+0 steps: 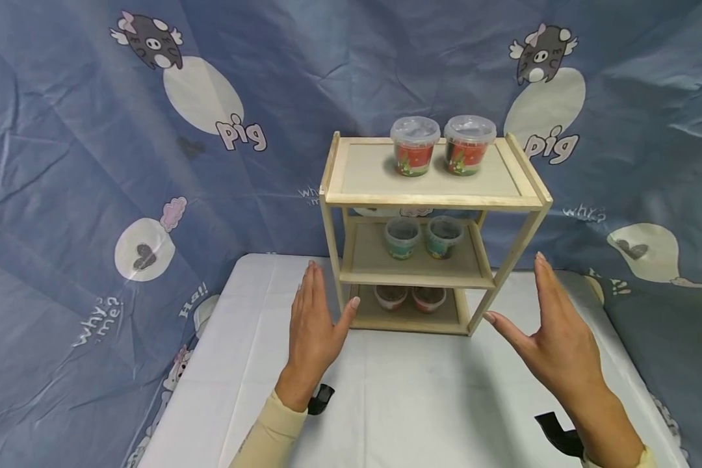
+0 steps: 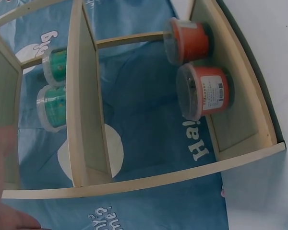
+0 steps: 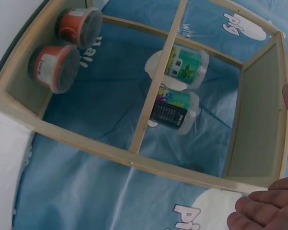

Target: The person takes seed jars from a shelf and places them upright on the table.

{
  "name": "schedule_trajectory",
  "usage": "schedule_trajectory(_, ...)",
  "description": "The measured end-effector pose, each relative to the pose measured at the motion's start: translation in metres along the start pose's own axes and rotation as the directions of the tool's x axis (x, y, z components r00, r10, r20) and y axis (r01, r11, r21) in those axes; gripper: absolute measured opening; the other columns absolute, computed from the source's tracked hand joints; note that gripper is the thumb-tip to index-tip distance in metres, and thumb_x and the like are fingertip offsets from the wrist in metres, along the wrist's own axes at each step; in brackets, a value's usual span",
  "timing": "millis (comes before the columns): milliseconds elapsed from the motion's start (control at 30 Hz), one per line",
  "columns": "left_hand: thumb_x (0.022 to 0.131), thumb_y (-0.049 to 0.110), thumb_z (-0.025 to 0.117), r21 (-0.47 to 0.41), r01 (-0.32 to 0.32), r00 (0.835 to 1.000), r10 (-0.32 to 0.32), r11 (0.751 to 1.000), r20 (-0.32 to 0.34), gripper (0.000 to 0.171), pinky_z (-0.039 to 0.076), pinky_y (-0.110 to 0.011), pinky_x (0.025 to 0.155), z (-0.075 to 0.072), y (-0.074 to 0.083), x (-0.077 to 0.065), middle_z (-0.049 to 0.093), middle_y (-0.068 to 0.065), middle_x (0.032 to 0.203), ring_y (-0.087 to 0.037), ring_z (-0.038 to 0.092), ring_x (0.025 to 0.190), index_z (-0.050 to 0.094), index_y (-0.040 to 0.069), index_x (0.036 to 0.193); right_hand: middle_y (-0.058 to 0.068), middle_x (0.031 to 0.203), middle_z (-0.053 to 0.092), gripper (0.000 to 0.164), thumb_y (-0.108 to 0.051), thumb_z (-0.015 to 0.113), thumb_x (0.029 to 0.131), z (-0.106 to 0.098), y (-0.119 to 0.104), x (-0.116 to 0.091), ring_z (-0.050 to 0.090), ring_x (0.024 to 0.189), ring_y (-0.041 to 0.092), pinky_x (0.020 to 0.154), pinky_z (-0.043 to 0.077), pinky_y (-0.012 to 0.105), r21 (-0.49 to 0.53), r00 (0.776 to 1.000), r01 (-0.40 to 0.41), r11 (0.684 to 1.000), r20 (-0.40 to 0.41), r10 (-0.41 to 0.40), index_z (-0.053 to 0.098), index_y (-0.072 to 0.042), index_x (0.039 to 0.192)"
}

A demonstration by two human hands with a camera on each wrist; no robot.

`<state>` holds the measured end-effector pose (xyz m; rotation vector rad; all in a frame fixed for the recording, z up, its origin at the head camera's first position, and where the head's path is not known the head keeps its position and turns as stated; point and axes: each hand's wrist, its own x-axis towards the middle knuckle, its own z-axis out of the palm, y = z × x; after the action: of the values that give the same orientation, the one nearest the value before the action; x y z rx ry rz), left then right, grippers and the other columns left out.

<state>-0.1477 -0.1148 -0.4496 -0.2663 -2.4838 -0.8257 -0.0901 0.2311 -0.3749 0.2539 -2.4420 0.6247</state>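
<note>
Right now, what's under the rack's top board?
Two green tubs on the middle board, and two red tubs on the bottom board. The tubs' undersides are covered, so they can't be seen.

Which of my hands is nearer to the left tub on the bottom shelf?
Left. Your left hand is just left of that tub, not touching it; your right hand is farther away, out to the right of the rack.

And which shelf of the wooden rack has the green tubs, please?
The middle shelf: green tubs stand there, while the top shelf and bottom shelf hold red tubs.
</note>
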Motion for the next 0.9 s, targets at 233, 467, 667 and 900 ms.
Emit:
schedule_trajectory(233,0.094,0.056,0.05,-0.025,0.01,1.0,-0.01,1.0,0.0,0.088,0.017,-0.047,0.113,-0.004,0.0,0.008,0.009,-0.011,0.16,-0.025,0.012,0.146,0.012,0.003,0.153,0.01,0.154,0.03,0.113,-0.035,0.089,0.065,-0.002,0.002,0.007,0.04,0.133,0.037,0.085,0.04,0.062,-0.002,1.0,0.008,1.0,-0.019,-0.008,0.021,-0.017,0.154)
schedule_trajectory(467,0.094,0.055,0.052,-0.069,0.018,1.0,-0.018,0.997,-0.004,0.089,0.017,-0.046,0.113,-0.003,0.001,0.014,0.008,-0.012,0.16,-0.024,0.01,0.147,0.012,0.0,0.152,0.008,0.155,0.029,0.116,-0.029,0.09,0.062,-0.005,-0.001,0.01,0.038,0.135,0.035,0.09,0.039,0.06,0.04,0.999,0.03,0.999,-0.041,-0.028,0.022,-0.018,0.154)
schedule_trajectory(667,0.094,0.055,0.052,-0.092,0.025,1.0,-0.026,0.995,-0.005,0.091,0.018,-0.046,0.113,-0.001,0.003,0.016,0.003,-0.006,0.161,-0.021,0.008,0.147,0.011,0.001,0.153,0.009,0.154,0.03,0.106,-0.056,0.078,0.072,-0.005,0.0,0.012,0.035,0.137,0.034,0.103,0.033,0.053,0.057,0.996,0.055,0.997,-0.078,-0.05,0.023,-0.017,0.154)
schedule_trajectory(900,0.094,0.054,0.053,-0.107,0.0,1.0,-0.002,0.994,-0.017,0.089,0.018,-0.044,0.114,0.001,0.005,0.022,0.005,-0.007,0.16,-0.023,0.01,0.146,0.013,-0.001,0.152,0.014,0.152,0.033,0.103,-0.075,0.057,0.077,-0.006,0.0,0.017,0.036,0.136,0.037,0.105,0.031,0.052,0.045,0.989,0.085,0.995,-0.122,-0.079,0.028,-0.011,0.152)
